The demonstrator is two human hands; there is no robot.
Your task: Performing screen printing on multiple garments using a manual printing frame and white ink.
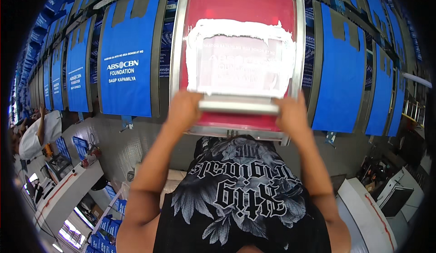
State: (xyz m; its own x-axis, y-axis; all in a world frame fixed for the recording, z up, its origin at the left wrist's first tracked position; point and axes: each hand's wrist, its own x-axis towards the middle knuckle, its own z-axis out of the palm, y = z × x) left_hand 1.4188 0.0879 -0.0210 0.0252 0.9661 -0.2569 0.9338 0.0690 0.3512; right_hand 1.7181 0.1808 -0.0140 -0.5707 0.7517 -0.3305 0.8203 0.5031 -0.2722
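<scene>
"As both hands are occupied, what does each hold?"
"Left hand grasps the squeegee at its left end; right hand, its right."
"Squeegee's position?"
"Across the red screen, at the white ink's near edge, within a metal frame. Blue panels flank it."

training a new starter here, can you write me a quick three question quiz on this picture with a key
1. How is the squeegee held: one-handed or two-handed?
2. True or false: the thick paste on the red mesh is black.
3. Which blue panel beside the frame bears white print: A) left, B) right, C) both?

Key
1. Two-handed: left grip and right grip at opposite ends.
2. False; it is white.
3. A.
</scene>
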